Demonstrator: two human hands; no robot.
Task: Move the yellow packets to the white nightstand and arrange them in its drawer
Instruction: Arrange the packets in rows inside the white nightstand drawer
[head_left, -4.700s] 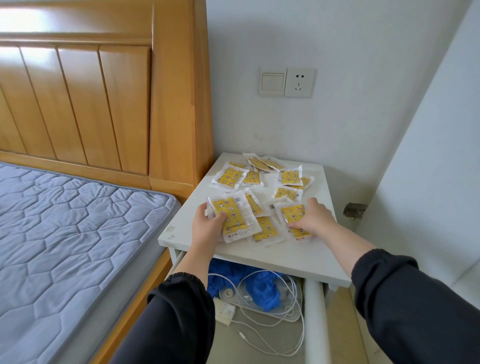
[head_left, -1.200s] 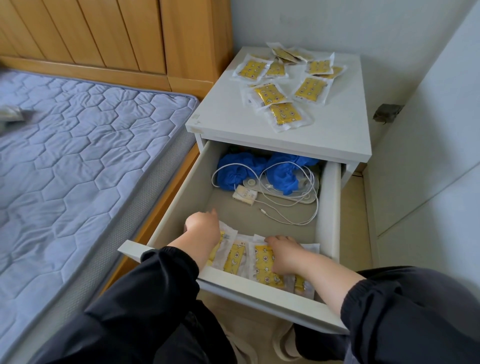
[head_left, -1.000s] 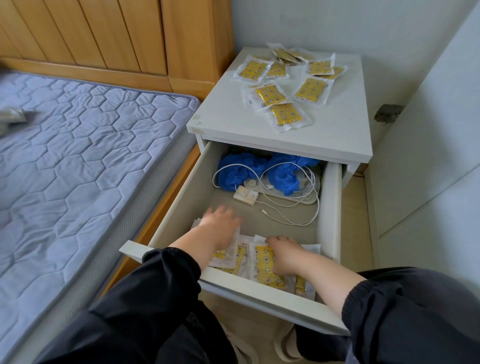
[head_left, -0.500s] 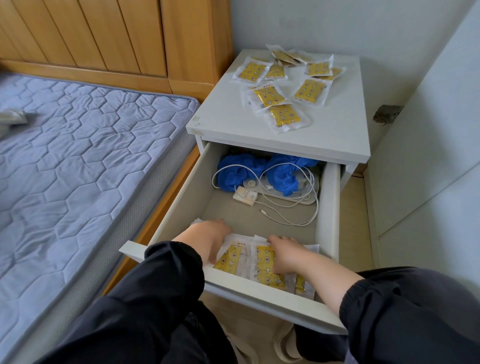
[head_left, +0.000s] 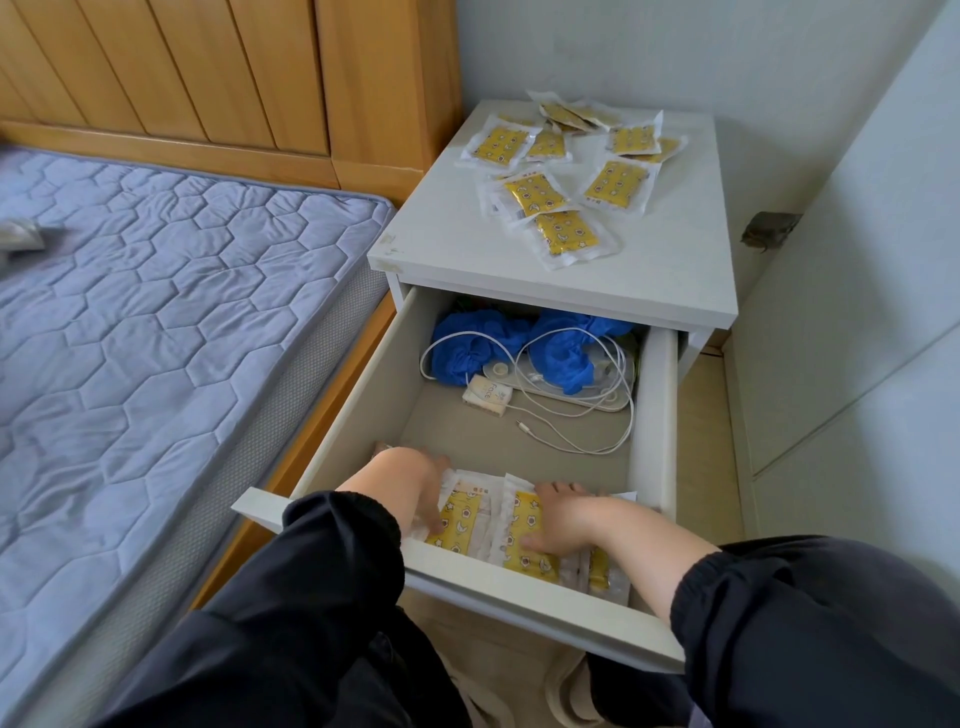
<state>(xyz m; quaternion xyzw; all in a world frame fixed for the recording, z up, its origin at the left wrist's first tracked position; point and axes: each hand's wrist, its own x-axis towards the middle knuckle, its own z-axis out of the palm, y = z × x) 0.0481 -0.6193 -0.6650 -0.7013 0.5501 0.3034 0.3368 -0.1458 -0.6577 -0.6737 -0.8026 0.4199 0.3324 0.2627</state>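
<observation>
Both hands flat on the packets (head_left: 519, 519) at the near end of the drawer (head_left: 652, 415)

The packets sit side by side right under the hands, up against the drawer's front wall. The left hand (head_left: 400, 480) rests fingers-down on the leftmost one. The right hand (head_left: 563, 519) lies flat, fingers spread, on the one beside it. Neither hand is gripping anything. Past the fingertips, at the back of the drawer, there's a white cable (head_left: 597, 415) tangled over some blue cloth (head_left: 478, 343). Further out, the nightstand (head_left: 649, 280) top has a loose pile (head_left: 566, 234) of the same packets, some overlapping. The bed (head_left: 156, 291) is off to the left of the left hand.
</observation>
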